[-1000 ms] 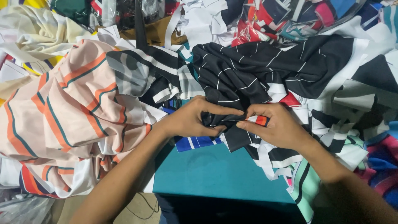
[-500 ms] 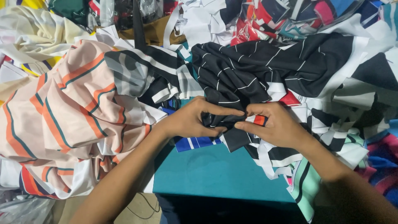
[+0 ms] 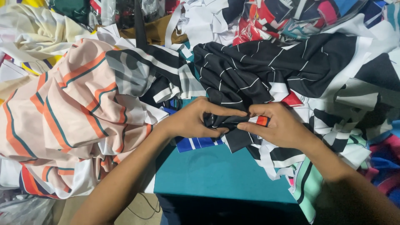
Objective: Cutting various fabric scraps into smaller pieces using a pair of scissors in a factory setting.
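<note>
Teal tabletop (image 3: 216,175) is seen from above, w/ only its near part bare; the rest is buried under heaps of cloth scraps. Both hands are brought together just past that bare patch, at mid-frame.

Left hand (image 3: 196,121) is curled, w/ thumb and fingers closed on a fold of black cloth with thin white stripes (image 3: 250,71). Right hand (image 3: 281,127) is closed the same way on that fold, fingertips of the two hands almost touching. A small orange object (image 3: 262,121) is tucked betw. the right fingers; what it is cannot be told. The black cloth is spread from the hands up and to the right, crumpled, across the middle of the pile.

At left, a big peach cloth with orange and dark green stripes (image 3: 71,121) is bunched up, its edge lying near the left forearm. Behind the left hand, a grey, black and white striped piece (image 3: 146,71) is draped over it. A blue scrap with white stripes (image 3: 196,143) is partly hidden under the left hand, at the edge of the bare teal.

Under the right wrist, white strips and a mint-green piece with dark stripes (image 3: 308,187) are hung over the table edge. A red patterned cloth (image 3: 258,25) is seen at the top, cream cloth (image 3: 37,29) at top left, blue and pink scraps (image 3: 387,154) at far right. Clear plastic (image 3: 25,208) is seen at the bottom-left corner.
</note>
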